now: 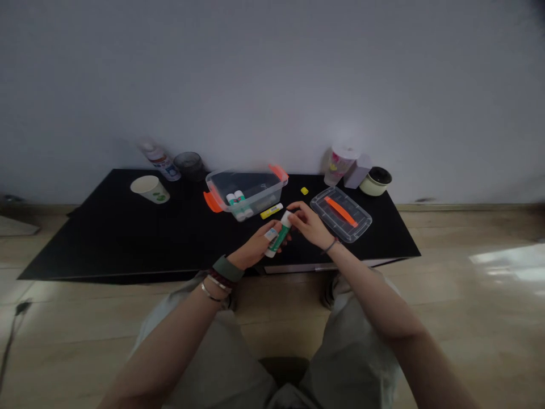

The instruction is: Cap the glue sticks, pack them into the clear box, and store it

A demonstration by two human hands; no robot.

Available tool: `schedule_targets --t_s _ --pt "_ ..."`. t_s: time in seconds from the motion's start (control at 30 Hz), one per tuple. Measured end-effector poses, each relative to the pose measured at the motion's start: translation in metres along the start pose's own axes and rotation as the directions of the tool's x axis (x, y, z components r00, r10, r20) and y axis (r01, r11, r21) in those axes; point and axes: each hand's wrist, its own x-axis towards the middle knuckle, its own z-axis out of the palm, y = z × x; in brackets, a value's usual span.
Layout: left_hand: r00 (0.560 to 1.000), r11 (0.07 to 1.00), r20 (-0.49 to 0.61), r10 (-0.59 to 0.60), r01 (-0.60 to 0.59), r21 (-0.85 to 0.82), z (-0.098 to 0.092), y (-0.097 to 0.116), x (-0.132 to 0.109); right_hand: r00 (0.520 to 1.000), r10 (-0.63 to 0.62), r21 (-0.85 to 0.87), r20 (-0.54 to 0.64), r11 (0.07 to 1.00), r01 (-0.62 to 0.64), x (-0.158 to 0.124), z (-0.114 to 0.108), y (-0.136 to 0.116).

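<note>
A long, flat black desk point(106, 238) stands by the wall. On it sits a see-through plastic box point(266, 200) with orange clips. To the right lies a flat, clear plastic lid point(342, 213) with an orange handle. Behind the lid, a clear cup with pink flower shapes point(339, 166) stands near a small cream pot with a black top point(376, 181). A white paper cup with green leaves point(151, 189) is far to the left.

The left hand point(255, 244) is closed around a fat green stick with white ends point(279, 238), held tilted over the front edge of the desk. The right hand point(313, 226) pinches its top white end. Two white and green sticks point(239, 204) are side by side inside the box. A thin yellow and white stick point(271, 211) lies just in front of the box. A little yellow cap point(304, 191) sits near the lid.
</note>
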Motion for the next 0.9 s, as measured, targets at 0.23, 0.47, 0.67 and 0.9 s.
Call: schedule_targets --t_s 0.23,0.47,0.67,0.9 --pt "0.896 0.925 -0.261 0.360 -0.308 0.221 0.005 -0.002 0.013 0.994 0.040 0.074 0.097 0.996 -0.047 -0.005 0.025 0.009" --pt "0.875 0.935 -0.353 0.331 -0.252 0.251 -0.010 -0.007 0.019 0.994 0.040 0.046 0.105 0.998 -0.045 -0.007 0.019 -0.001" --pt "0.827 0.930 -0.429 0.364 -0.300 0.210 -0.023 0.005 0.017 0.975 0.169 -0.335 0.145 0.935 -0.113 -0.016 0.017 -0.022" --pt "0.895 0.926 -0.242 0.376 -0.349 0.146 -0.006 0.006 0.013 0.965 0.242 -0.846 0.098 0.531 -0.048 -0.025 0.033 -0.045"
